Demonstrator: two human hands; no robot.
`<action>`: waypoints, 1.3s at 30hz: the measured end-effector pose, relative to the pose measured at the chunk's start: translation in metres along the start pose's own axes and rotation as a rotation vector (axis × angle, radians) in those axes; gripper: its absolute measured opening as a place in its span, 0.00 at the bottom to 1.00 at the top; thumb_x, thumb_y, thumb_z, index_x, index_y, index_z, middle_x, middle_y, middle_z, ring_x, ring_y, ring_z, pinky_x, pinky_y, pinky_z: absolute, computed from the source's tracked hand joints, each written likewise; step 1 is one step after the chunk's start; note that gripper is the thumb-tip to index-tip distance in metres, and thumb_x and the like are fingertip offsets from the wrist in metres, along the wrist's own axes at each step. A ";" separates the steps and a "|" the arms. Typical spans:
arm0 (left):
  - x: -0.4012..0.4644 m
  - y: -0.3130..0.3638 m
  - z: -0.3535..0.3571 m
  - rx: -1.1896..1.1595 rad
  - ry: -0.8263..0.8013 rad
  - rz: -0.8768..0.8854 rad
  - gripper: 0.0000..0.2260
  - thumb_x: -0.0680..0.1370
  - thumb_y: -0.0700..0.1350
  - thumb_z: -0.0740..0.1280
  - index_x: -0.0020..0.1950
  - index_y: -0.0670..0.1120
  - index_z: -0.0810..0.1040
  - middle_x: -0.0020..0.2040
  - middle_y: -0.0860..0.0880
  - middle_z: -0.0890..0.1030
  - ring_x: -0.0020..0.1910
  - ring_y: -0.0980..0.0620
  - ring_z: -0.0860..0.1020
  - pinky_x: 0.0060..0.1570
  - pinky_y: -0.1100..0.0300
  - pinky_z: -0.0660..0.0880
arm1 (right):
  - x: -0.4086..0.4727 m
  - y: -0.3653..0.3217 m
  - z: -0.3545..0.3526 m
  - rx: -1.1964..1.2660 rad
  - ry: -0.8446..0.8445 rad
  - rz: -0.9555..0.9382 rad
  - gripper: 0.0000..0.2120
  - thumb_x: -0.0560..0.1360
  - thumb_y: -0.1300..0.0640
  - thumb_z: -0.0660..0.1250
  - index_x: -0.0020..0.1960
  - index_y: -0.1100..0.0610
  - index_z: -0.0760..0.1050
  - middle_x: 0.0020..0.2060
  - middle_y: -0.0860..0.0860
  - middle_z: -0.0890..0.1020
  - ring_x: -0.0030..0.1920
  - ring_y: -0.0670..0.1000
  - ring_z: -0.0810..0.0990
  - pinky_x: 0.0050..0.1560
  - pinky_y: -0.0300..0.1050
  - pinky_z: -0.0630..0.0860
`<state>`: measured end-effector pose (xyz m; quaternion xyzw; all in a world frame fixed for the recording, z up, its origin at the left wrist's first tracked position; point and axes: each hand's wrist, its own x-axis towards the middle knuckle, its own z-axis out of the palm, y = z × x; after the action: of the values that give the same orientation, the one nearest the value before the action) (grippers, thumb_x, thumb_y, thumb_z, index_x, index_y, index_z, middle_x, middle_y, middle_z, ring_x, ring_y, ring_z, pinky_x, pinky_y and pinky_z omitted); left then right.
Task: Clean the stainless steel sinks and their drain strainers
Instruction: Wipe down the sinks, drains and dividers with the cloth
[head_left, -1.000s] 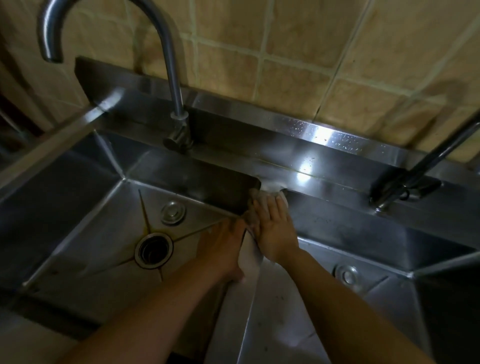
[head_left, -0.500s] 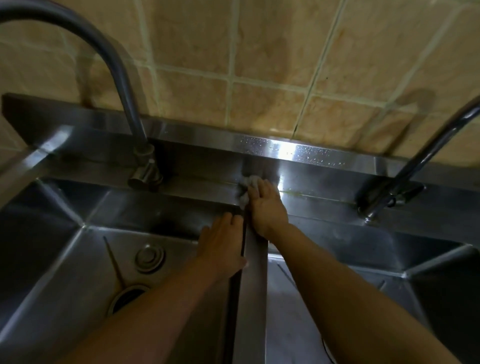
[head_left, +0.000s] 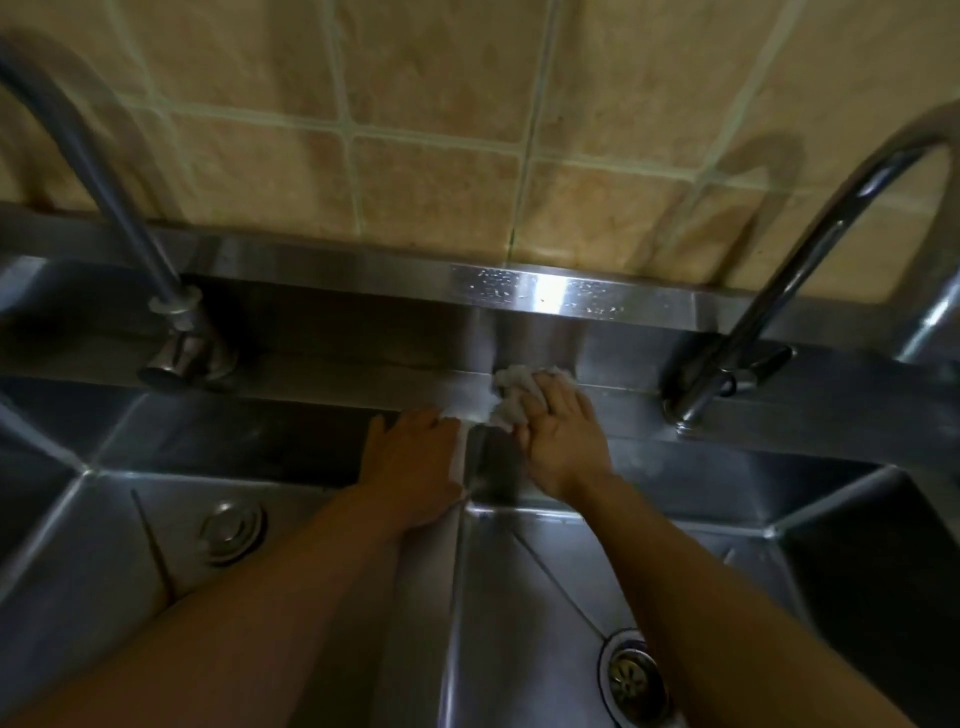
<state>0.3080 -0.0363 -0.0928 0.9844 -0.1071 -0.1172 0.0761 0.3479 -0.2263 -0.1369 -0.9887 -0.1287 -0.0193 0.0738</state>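
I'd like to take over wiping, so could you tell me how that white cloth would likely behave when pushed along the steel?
The white cloth looks crumpled under the right hand, so probably floppy and light. It may bunch rather than slide flat.

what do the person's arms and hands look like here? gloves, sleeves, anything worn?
Both forearms are bare as far as the frame shows: no sleeves in view. The left hand and right hand wear no gloves. No watch, bracelet or ring shows on either wrist or finger, though the light is dim and the picture soft, so small items could be missed.
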 end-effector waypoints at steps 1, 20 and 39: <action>0.003 0.002 0.002 -0.002 -0.029 -0.013 0.33 0.73 0.57 0.67 0.74 0.53 0.58 0.76 0.50 0.57 0.75 0.47 0.55 0.71 0.40 0.55 | -0.007 0.015 -0.003 -0.009 0.030 0.040 0.25 0.81 0.47 0.54 0.76 0.52 0.59 0.76 0.55 0.58 0.77 0.55 0.51 0.76 0.49 0.46; 0.013 0.008 -0.009 0.118 -0.085 -0.052 0.29 0.69 0.61 0.70 0.67 0.53 0.67 0.67 0.52 0.70 0.67 0.48 0.68 0.66 0.49 0.63 | -0.017 0.026 -0.005 0.074 0.079 0.096 0.32 0.75 0.58 0.63 0.77 0.52 0.56 0.76 0.56 0.54 0.77 0.58 0.49 0.75 0.49 0.52; 0.027 -0.026 -0.030 0.141 -0.172 -0.059 0.32 0.71 0.62 0.69 0.72 0.54 0.64 0.70 0.49 0.69 0.68 0.47 0.69 0.66 0.49 0.68 | -0.008 0.029 -0.066 0.445 0.667 0.479 0.28 0.76 0.66 0.62 0.75 0.60 0.61 0.74 0.61 0.58 0.73 0.59 0.59 0.73 0.51 0.59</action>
<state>0.3463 -0.0142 -0.0747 0.9764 -0.0920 -0.1954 -0.0066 0.3467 -0.2663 -0.0761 -0.8906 0.1329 -0.2903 0.3238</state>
